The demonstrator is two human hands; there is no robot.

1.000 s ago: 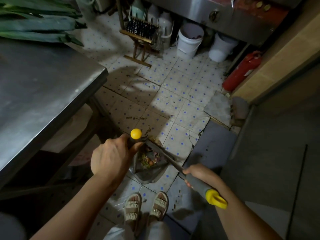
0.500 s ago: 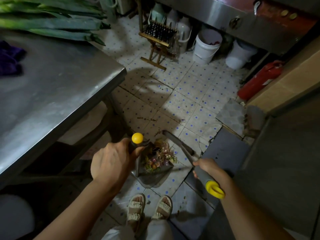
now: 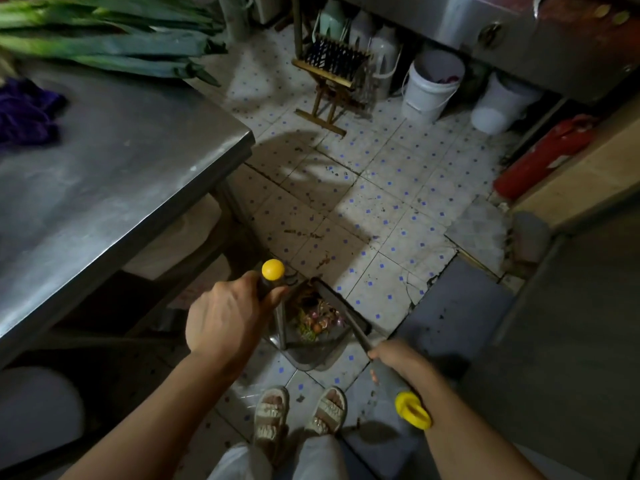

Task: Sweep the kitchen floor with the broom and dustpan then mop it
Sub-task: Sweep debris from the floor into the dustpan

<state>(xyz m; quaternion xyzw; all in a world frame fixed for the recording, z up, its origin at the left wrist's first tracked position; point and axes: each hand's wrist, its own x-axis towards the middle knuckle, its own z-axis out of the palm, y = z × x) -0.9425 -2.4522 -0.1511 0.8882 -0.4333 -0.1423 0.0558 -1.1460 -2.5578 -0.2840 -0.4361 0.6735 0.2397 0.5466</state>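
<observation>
A grey dustpan (image 3: 311, 356) stands on the tiled floor in front of my sandalled feet (image 3: 301, 414), holding a pile of food scraps (image 3: 315, 320). My left hand (image 3: 225, 317) grips its upright handle just under the yellow ball cap (image 3: 273, 269). My right hand (image 3: 398, 358) grips the grey broom handle (image 3: 349, 318), whose yellow hanging loop (image 3: 412, 410) sticks out behind my wrist. The broom's dark lower end lies along the pan's right edge; its bristles are hard to make out.
A steel table (image 3: 104, 185) with leeks (image 3: 104, 39) and a purple cloth (image 3: 24, 112) fills the left. A wooden folding stool (image 3: 332, 77), two white buckets (image 3: 429, 88), and a red fire extinguisher (image 3: 540, 157) stand at the back. Dirt specks dot the tiles (image 3: 346, 209).
The broom's lower end swung off the pan to the right, uncovering the scraps, then came back along the pan's right edge. My left hand stayed on the dustpan handle.
</observation>
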